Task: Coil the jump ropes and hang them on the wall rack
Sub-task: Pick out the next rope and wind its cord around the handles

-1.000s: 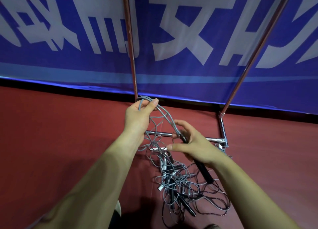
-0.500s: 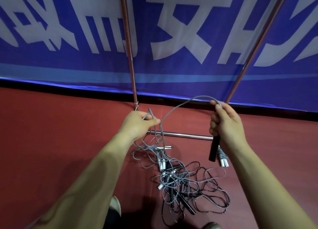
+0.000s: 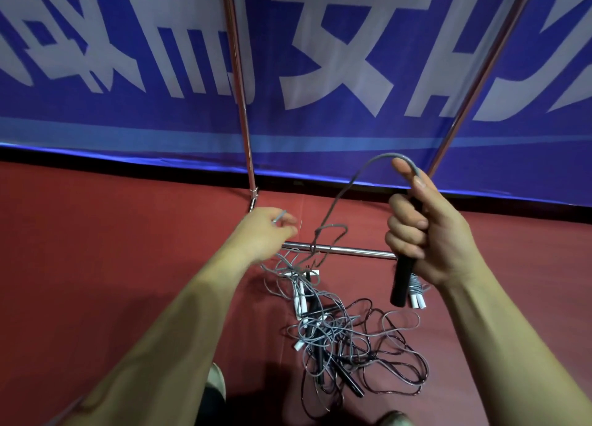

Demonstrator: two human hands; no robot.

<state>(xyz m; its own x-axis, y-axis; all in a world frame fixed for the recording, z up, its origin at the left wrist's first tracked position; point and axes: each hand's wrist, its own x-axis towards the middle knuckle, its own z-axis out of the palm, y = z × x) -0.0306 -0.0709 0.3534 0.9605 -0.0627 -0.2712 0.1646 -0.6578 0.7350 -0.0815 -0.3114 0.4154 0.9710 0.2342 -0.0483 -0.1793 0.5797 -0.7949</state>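
While my right hand (image 3: pixel 423 233) grips a black handle (image 3: pixel 400 281), its grey rope (image 3: pixel 352 182) arching into the tangle (image 3: pixel 346 339) on the floor (image 3: pixel 96 265), and my left hand (image 3: pixel 266 230) pinches a strand (image 3: pixel 278 216), pulling could tighten knots or snag the rack's bar (image 3: pixel 358 251).

Rack (image 3: pixel 240 89): metal tubing with a bright polished finish, smooth, showing sharp highlights along the uprights and the crossbar (image 3: pixel 352 250). Banner (image 3: pixel 320 127): smooth flexible sheet, blue with white print, low sheen. Whether it is coated cloth or plastic film cannot be told from this view. Floor (image 3: pixel 112 265): dark red, matt, even and non-reflective. Black handle (image 3: pixel 402 281) held in the right hand (image 3: pixel 429 230): matt, with the look of a soft grip sleeve. Grey cord (image 3: pixel 337 198): dull finish, faintly textured sheath. Dark cords (image 3: pixel 333 345) heaped on the floor: thin, smooth, glossy coating. White handles (image 3: pixel 298 302): smooth hard plastic, slight gloss.
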